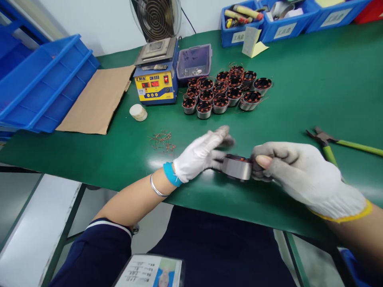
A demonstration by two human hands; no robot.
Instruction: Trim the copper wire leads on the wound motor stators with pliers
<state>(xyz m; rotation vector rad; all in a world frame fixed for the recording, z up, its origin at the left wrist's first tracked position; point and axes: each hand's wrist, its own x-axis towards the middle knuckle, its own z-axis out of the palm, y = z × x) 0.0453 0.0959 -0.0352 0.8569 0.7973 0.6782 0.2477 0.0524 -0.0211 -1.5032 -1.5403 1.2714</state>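
Observation:
A motor stator (pixel 237 166), a silvery metal ring with dark insulation and copper windings, is held just above the green bench near its front edge. My right hand (pixel 287 169), in a white glove with greyed fingers and a bare thumb tip, is closed at the stator's right side. To the left, my left hand (pixel 206 151) is also gloved; its fingers are stretched out and apart, with the lower ones at the stator's left side. Whether they touch it, I cannot tell. Several similar stators (pixel 220 103) with loose copper wire ends stand in a cluster behind.
Green-handled cutting pliers (pixel 326 139) lie to the right. Copper wire scraps (pixel 163 139) and a round whitish block (pixel 138 112) are on the left. Behind stand a blue-yellow solder pot (pixel 155 85), a purple bin (pixel 194 52), blue bins (pixel 239 36) and cardboard (pixel 95 99).

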